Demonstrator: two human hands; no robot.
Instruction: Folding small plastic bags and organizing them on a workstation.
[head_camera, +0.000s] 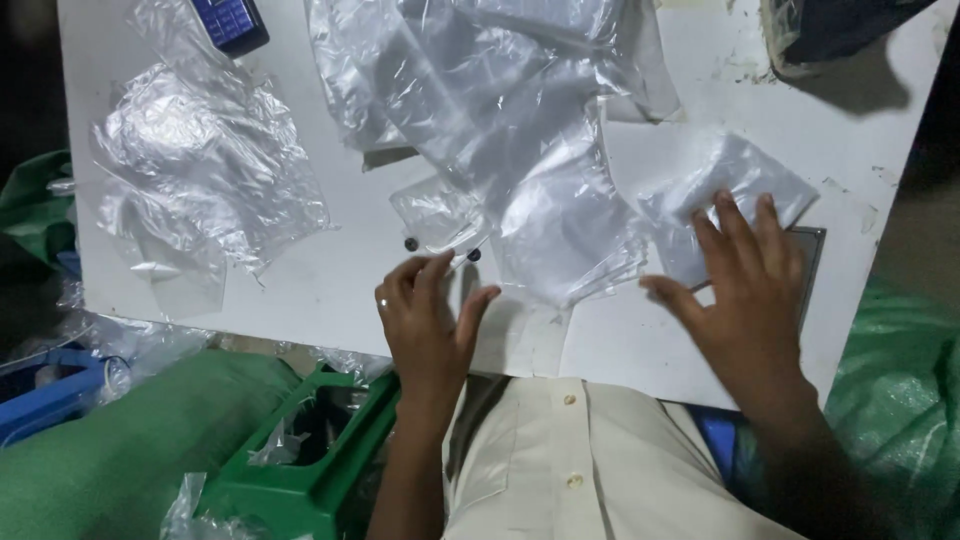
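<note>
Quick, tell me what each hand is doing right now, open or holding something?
Left hand: open, fingers spread, fingertips at a small clear plastic bag, gripping nothing.
Right hand: open, flat on a clear bag, holding nothing.

Small packing workshop: white table (300, 290) strewn with clear plastic bags (520, 120)

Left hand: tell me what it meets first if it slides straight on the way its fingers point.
The left hand points up the white table. Just past its fingertips lies a small clear plastic bag with two small dark round pieces at its near edge. It would likely meet those first, though depth is unclear.
</note>
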